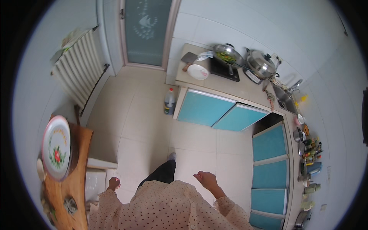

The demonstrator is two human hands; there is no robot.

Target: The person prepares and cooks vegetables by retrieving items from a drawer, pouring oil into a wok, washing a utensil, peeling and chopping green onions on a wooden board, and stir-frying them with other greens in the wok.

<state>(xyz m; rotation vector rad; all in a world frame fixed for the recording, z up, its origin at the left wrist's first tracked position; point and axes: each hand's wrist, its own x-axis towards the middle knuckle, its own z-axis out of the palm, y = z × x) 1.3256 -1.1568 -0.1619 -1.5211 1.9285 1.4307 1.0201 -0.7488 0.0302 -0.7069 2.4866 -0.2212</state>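
Observation:
My left hand [114, 183] hangs low by my side, its fingers curled with nothing visible in them. It is nearest the wooden table [79, 161] on the left. My right hand [206, 178] is held out over the tiled floor, loosely closed and touching nothing. Ahead, on the counter [201, 83], a wok [237, 54] with chopped green food sits on a black induction cooker [222, 71]. A green-handled utensil leans in the wok. Beside it stand a white plate [197, 72] and a lidded steel pot [261, 63].
Blue cabinet doors [240, 116] stand below the counter, one ajar. A plastic bottle [170, 102] of dark liquid rests on the floor. Bottles and pots line the right counter past the sink [284, 99]. At left are a radiator [82, 66] and an enamel tray [59, 148]; a glass door [146, 31] is ahead.

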